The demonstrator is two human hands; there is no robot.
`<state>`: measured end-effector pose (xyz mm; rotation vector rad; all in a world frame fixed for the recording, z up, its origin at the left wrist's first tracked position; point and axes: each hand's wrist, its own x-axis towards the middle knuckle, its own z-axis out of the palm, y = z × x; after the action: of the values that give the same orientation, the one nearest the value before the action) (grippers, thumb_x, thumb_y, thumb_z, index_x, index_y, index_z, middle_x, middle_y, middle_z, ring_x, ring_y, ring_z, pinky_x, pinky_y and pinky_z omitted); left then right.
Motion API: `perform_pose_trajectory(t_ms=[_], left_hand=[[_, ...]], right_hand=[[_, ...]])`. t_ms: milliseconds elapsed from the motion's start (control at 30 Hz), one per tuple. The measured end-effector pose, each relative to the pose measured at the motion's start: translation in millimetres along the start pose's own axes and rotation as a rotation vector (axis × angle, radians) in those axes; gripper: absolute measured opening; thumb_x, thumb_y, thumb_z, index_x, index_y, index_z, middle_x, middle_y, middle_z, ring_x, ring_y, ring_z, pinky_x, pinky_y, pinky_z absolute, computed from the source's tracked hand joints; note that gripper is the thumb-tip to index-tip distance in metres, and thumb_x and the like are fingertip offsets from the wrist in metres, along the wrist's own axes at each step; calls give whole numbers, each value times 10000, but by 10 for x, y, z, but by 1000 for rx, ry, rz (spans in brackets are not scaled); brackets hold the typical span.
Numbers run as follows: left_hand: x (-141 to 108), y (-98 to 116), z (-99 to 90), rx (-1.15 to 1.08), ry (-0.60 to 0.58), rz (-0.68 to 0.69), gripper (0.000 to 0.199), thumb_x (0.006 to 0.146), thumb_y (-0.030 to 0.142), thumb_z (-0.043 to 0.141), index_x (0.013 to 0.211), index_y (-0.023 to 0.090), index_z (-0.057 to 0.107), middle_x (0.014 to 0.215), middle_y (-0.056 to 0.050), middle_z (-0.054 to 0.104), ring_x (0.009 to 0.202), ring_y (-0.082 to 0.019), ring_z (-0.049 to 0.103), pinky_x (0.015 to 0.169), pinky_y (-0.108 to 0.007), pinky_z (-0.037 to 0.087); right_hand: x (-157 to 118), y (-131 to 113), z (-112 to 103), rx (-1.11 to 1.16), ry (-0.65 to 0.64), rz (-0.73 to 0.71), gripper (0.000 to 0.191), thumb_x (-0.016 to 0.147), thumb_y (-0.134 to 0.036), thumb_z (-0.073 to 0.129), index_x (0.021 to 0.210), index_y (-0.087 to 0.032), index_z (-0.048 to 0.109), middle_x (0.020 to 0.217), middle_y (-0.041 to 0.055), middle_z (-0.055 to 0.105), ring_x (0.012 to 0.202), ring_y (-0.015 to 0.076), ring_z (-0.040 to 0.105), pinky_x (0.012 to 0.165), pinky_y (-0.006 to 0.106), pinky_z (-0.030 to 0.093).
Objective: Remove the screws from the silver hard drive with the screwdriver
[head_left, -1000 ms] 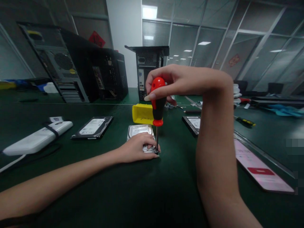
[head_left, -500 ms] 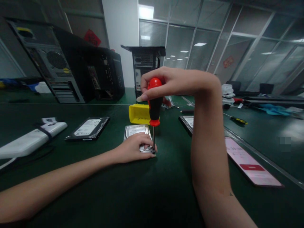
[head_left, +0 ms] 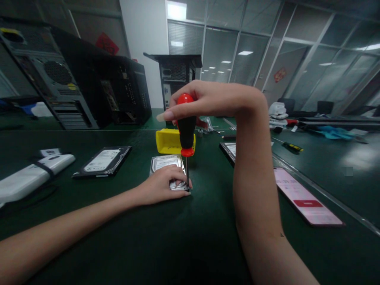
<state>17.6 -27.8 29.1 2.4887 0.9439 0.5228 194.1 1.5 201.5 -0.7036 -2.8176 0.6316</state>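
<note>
Head feed: I have the silver hard disk drive (head_left: 166, 161) flat on the table (head_left: 148, 245), straight ahead, label up. Left hand (head_left: 160, 185) lies across its near part, grip closed down on it, thumb along the near edge, fingertips round the right-hand corner. Right hand (head_left: 204, 99), raised above, has its grip wrapped round the red-and-black handle of a screwdriver (head_left: 187, 134); shaft near upright, tip at the drive's near right corner. Whether it sits in a screw head, I cannot tell.

Handling, my estimate: drive dense for its size, rigid, smooth-cased, likely to slide or pivot under torque. Would hate a knock or a slipped blade. I would hold by the side edges and press flat, fingers off the corner under the tip. Screwdriver looks light, stiff, easy to hold at the thick handle.

Surface: dark green, flat, slightly glossy. Yellow plastic bin (head_left: 166, 141) just beyond the drive. Black-rimmed drive (head_left: 103, 161) to the left, another (head_left: 229, 149) to the right, partly behind the forearm. Phone (head_left: 307, 202) farther right, screen lit pink; a yellow-and-black screwdriver (head_left: 291, 147) beyond it.

Room: black computer towers at the back left, a smaller tower (head_left: 178, 71) at centre, glass partition (head_left: 222, 47) behind, ceiling lights reflected in it.
</note>
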Motion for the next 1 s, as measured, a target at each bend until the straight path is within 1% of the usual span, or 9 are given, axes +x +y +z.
perform_pose_trajectory(t_ms=[133, 267, 433, 533, 633, 700, 833, 1000], left_hand=[[4, -1, 3, 0, 0, -1, 184, 810, 309, 654, 950, 195, 689, 898, -26, 618, 866, -183, 546, 765, -281, 408], [4, -13, 10, -16, 2, 3, 189, 809, 315, 655, 955, 199, 683, 920, -22, 620, 887, -185, 549, 781, -286, 410], [6, -6, 6, -7, 3, -3, 190, 805, 315, 660, 948, 194, 689, 888, -18, 613, 853, -176, 548, 767, -279, 413], [11, -7, 7, -3, 10, 3, 187, 801, 309, 664, 945, 193, 693, 875, -17, 611, 844, -175, 548, 769, -281, 414], [14, -22, 15, -5, 12, 3, 192, 803, 318, 662, 950, 199, 692, 887, -20, 615, 851, -179, 552, 763, -282, 416], [13, -35, 20, -3, 15, 6, 193, 803, 322, 662, 953, 204, 691, 896, -20, 617, 855, -180, 553, 761, -282, 416], [3, -56, 27, 2, 20, 21, 191, 807, 328, 660, 954, 211, 689, 897, -17, 616, 853, -177, 554, 763, -280, 415], [-4, -54, 26, -12, 18, 23, 191, 806, 320, 663, 959, 207, 685, 912, -17, 616, 870, -177, 551, 777, -283, 414]], right_hand=[[14, 44, 9, 140, 27, 28, 448, 850, -581, 433, 901, -163, 587, 767, 5, 579, 653, 96, 472, 540, 222, 388], [9, 39, 12, 195, 41, 38, 424, 865, -551, 390, 914, -179, 588, 808, 18, 608, 708, 120, 505, 565, 231, 406], [34, 25, 20, 173, 35, -27, 311, 874, -440, 421, 820, -202, 613, 825, 17, 627, 711, 121, 547, 532, 213, 409], [36, 15, 20, 164, 27, -30, 288, 901, -404, 410, 861, -211, 619, 781, 1, 624, 660, 100, 553, 516, 196, 408], [20, -6, 12, 139, 1, -31, 303, 920, -413, 406, 918, -205, 625, 743, -14, 618, 611, 77, 532, 517, 183, 402], [10, -23, 7, 108, -4, -29, 331, 928, -420, 397, 919, -190, 635, 747, -16, 624, 611, 70, 526, 524, 179, 396], [1, -39, 5, 48, 37, -27, 351, 911, -445, 434, 890, -177, 661, 729, -9, 633, 655, 77, 537, 536, 178, 392], [15, -4, 10, 13, 41, -95, 411, 899, -478, 444, 941, -136, 668, 756, 20, 629, 660, 80, 539, 550, 185, 407]])
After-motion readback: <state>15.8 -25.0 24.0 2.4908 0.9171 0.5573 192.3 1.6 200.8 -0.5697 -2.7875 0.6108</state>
